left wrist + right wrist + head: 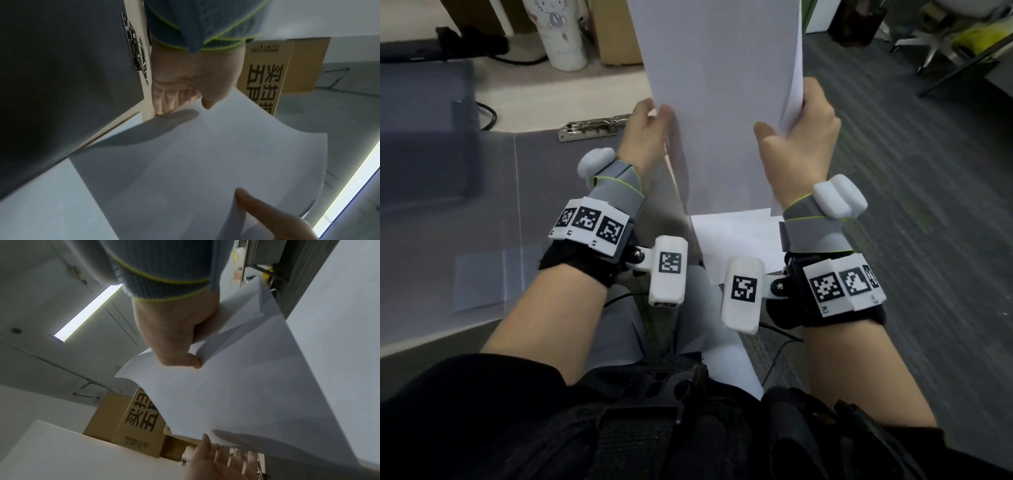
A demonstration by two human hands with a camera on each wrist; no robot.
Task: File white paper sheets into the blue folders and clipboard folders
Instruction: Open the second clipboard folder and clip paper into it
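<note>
I hold a small stack of white paper sheets (722, 102) upright in front of me with both hands. My left hand (657, 113) pinches its left edge, thumb on the front and fingers behind (164, 100). My right hand (786, 120) grips the right edge, fingers curled round it (185, 360). The sheets (205, 154) bend a little between the hands. An open grey-blue clipboard folder (558, 212) lies flat on the desk to the left, and its metal clip (594, 127) sits just beside my left hand. More white sheets (736, 236) lie below the stack, on my lap.
A white cup (565, 34) and a cardboard box (616, 37) stand at the back of the desk. A black cable (489, 116) runs by the folder's far edge. Another grey folder (424, 137) lies at far left. Carpet floor (911, 171) is to the right.
</note>
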